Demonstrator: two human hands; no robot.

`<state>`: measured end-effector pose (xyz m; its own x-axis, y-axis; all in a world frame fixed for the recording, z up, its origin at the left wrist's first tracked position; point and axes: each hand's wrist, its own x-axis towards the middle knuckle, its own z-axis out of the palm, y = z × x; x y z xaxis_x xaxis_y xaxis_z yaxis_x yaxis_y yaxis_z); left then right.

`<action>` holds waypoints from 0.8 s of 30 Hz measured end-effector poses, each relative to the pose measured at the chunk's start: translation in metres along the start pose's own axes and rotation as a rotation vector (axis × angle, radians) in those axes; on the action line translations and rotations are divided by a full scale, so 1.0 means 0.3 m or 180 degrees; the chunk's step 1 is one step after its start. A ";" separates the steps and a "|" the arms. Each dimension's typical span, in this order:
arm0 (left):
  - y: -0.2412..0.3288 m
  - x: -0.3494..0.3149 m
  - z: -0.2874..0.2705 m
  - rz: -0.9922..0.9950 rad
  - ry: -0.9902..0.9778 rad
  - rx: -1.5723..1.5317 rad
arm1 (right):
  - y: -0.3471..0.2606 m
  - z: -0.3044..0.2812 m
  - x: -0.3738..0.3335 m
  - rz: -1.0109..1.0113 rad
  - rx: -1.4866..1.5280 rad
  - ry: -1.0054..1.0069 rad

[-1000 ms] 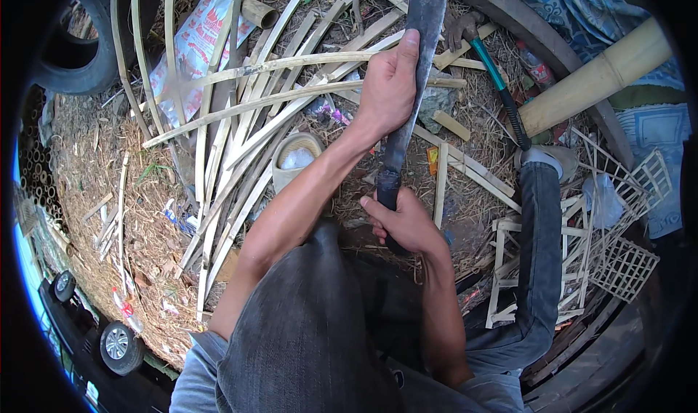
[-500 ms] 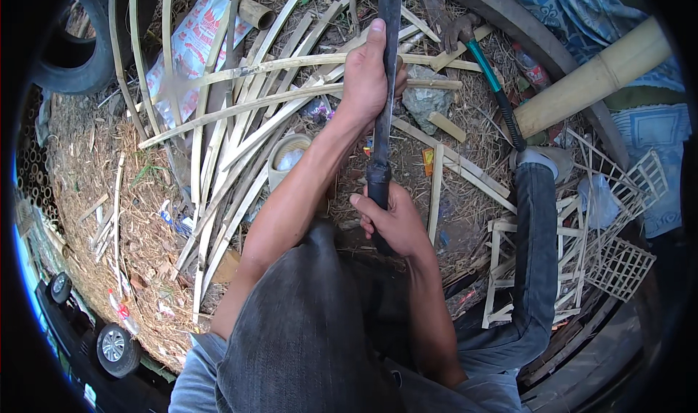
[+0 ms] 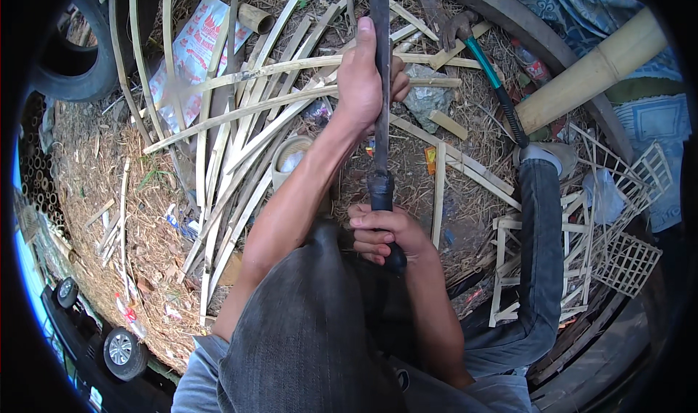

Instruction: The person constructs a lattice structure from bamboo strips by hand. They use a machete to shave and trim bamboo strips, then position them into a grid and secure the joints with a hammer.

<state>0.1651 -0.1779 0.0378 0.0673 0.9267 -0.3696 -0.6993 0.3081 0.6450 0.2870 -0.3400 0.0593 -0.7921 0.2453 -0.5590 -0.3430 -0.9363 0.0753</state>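
Note:
A long dark-bladed machete [image 3: 381, 133] stands lengthwise in front of me, its blade running up past the top edge of the picture. My left hand [image 3: 363, 86] is closed around the blade, with the thumb laid along it and fingertips curling out on the right side. Lower down, my right hand [image 3: 389, 235] wraps the black handle [image 3: 382, 191]. Two pale bamboo strips [image 3: 291, 64] pass behind my left hand, and whether it touches them I cannot tell. The blade's tip is out of view.
Many split bamboo strips [image 3: 225, 166] lie piled at left. A grey rock [image 3: 429, 107] sits beyond the blade. A green-and-black-handled hammer [image 3: 491, 75] and a thick bamboo pole [image 3: 589, 75] are at right, above woven lattice frames [image 3: 629, 264]. A tire [image 3: 76, 71] stands far left.
The machete has shifted slightly toward me and to the left at its upper part. My right hand has moved a little lower, and its fingers now show curled around the handle.

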 end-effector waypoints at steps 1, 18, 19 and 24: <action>-0.026 0.004 0.030 -0.0051 0.0040 0.0206 | 0.005 -0.023 -0.011 0.0028 0.0039 -0.0115; -0.224 0.094 0.089 -0.0461 0.0168 0.0997 | -0.045 -0.057 -0.038 -0.0691 -0.0161 0.1056; -0.222 0.110 0.067 -0.0564 0.0229 0.0766 | -0.039 -0.054 -0.034 -0.0693 -0.0156 0.1040; -0.211 0.103 0.067 -0.0530 0.0232 0.0698 | -0.044 -0.050 -0.034 -0.0810 -0.0335 0.1112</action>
<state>0.2257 -0.1644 -0.0011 0.1116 0.8440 -0.5246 -0.5117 0.5013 0.6977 0.3073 -0.3337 0.0517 -0.4647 0.3885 -0.7957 -0.4375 -0.8820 -0.1751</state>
